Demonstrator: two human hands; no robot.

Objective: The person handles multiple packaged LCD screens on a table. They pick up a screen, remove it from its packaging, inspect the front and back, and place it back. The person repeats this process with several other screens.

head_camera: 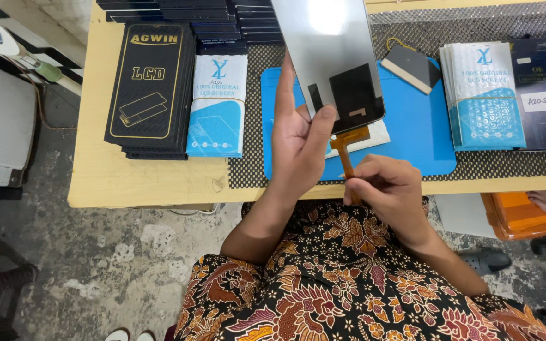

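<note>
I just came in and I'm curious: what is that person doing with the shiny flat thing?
A person at a wooden table holds a phone display panel up in the left hand. The right hand pinches the orange flex cable hanging from the panel's lower edge. Underneath lies a blue work mat. A stack of black boxes and white-and-blue screen packets sit to the side.

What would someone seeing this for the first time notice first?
The eye lands on the glossy phone screen panel held up at top centre by the left hand, while the right hand pinches its orange ribbon cable just below. Behind them a blue mat lies on the wooden table, with a stack of black boxes at left and blue-and-white packets at right.
</note>
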